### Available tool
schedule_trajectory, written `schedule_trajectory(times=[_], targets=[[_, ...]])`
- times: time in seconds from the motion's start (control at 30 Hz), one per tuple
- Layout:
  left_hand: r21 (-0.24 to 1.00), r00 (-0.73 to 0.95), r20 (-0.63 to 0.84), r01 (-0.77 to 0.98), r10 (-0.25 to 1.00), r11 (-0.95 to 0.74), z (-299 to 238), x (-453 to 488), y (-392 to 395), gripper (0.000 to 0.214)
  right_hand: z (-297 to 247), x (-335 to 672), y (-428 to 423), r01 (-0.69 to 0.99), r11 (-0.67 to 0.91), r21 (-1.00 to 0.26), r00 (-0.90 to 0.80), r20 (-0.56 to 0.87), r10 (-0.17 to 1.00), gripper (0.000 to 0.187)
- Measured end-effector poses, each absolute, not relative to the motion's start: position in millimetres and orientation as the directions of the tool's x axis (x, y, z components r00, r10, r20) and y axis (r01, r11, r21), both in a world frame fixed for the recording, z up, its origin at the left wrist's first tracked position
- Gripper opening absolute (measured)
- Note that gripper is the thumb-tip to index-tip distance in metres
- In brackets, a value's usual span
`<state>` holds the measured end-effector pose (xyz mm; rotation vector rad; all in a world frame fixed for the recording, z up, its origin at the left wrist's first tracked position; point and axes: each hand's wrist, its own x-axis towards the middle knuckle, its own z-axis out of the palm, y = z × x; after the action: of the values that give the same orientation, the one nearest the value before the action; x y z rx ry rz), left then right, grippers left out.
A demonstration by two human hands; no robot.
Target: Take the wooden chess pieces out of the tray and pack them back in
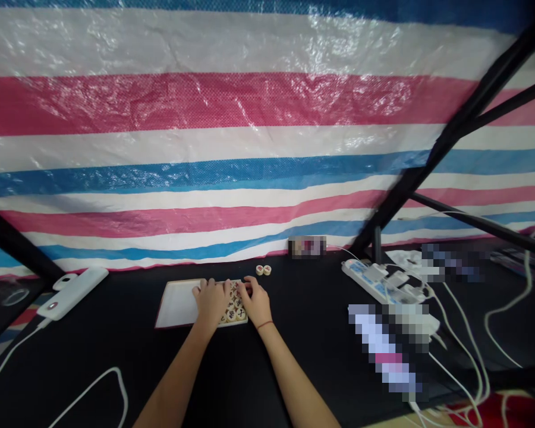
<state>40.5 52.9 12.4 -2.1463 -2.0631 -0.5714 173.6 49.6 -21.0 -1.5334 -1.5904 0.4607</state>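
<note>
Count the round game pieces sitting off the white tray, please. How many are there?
2. One piece and another sit side by side on the black table just past the white tray. Others could hide under the left hand or right hand.

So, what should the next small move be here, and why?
Probably the right hand should reach for the two round Chinese chess pieces on the black table. They lie just beyond the white tray, apart from the other pieces grouped at its right end, and that hand is the nearer one.
</note>
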Motion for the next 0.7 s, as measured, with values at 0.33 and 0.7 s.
schedule_trajectory(times=[0.33,0.7], targets=[[0.290,-0.037,0.130,0.957,0.991,-0.002,18.5,48.1,55.7,0.027,-22.8,175.9,49.4,0.617,0.144,-0.774,0.157,0.300,0.941,0.022],[0.978,-0.147,0.103,0.193,0.984,-0.074,16.7,41.2,35.3,0.036,6.9,175.5,36.1,0.602,0.479,-0.639,-0.017,0.589,0.808,0.023]])
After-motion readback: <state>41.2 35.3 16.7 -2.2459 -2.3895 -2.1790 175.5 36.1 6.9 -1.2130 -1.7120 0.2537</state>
